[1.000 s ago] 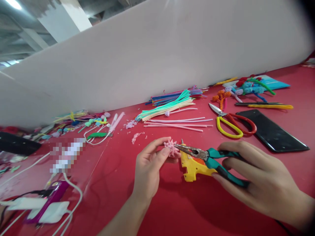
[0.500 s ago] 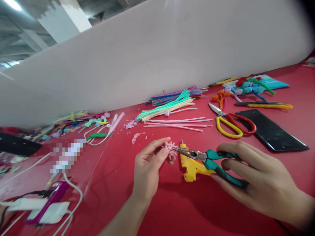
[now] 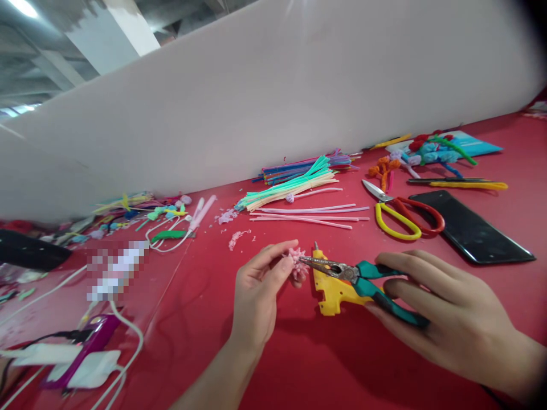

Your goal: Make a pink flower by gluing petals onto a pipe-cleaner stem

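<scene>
My left hand pinches a small pink fuzzy cluster of pipe cleaner between thumb and fingers, above the red table. Around the teal-and-black handles of long-nose pliers my right hand is closed. The pliers' tips touch the right side of the pink cluster; whether they grip a strand is too small to tell. Beneath the pliers lies a yellow glue gun, partly covered by them. Loose pink pipe cleaners lie just beyond my hands.
Scissors with red and yellow handles lie beside a black phone at right. Pipe cleaner bundles rest near the white partition. A purple power strip with cables occupies the left. Colourful pipe cleaner pieces are at back right.
The pliers' handles have shifted very slightly with my right hand, while their tips stay at the pink cluster. My left hand is nearly still.
</scene>
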### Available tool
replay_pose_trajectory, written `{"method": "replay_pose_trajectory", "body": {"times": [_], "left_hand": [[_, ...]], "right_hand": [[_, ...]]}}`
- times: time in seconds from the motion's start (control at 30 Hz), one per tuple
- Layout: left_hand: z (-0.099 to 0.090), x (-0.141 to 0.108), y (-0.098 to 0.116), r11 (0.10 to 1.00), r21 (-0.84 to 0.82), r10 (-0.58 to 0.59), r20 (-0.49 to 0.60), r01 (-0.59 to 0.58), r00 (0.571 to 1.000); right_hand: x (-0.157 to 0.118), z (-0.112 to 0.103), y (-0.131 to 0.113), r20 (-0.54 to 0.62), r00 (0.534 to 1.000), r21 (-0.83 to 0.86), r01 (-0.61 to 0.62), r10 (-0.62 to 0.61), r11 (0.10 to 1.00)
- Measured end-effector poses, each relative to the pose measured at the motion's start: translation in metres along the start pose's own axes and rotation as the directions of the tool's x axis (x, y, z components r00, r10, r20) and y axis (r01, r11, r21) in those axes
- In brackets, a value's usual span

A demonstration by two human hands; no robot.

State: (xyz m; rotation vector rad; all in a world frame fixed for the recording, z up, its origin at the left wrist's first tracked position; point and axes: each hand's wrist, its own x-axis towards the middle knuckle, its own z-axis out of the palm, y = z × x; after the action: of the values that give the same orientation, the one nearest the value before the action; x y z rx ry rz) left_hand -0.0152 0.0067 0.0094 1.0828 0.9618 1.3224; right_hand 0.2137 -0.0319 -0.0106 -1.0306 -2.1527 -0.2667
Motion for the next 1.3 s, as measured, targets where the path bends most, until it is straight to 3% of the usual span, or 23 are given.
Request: {"method": "replay_pose_trajectory", "body": {"times": [0.43, 0.77, 1.03, 1.17, 1.3], "left_hand": [[-0.0009, -0.0004, -0.0007, 0.999, -0.044, 0.026, 0.044, -0.024, 0.999], [0.0027, -0.0025, 0.0019, 1.000, -0.015, 0.017, 0.062, -0.016, 0.998], [0.0030, -0.0024, 0.0011, 0.999, -0.008, -0.039, 0.053, 0.040, 0.998], [0.0027, -0.0016, 0.0012, 0.999, -0.009, -0.050, 0.069, 0.051, 0.996], [0.0018, 0.0018, -0.0001, 0.999, -0.029, -0.020, 0.000, 0.020, 1.000]], "right_hand": [[0.0006, -0.0001, -0.0013, -0.008, 1.000, -0.010, 0.028, -0.028, 1.000], [-0.0034, 0.0001, -0.0005, -0.020, 0.993, -0.172, 0.110, -0.115, 0.979], [-0.0065, -0.0009, 0.0016, 0.070, 0.970, -0.333, 0.241, -0.231, 0.912], [-0.0059, 0.0004, 0.0015, 0.015, 0.988, -0.282, 0.152, -0.154, 0.947], [-0.0022, 0.0018, -0.0001, -0.042, 0.999, -0.189, 0.024, -0.033, 0.982]]}}
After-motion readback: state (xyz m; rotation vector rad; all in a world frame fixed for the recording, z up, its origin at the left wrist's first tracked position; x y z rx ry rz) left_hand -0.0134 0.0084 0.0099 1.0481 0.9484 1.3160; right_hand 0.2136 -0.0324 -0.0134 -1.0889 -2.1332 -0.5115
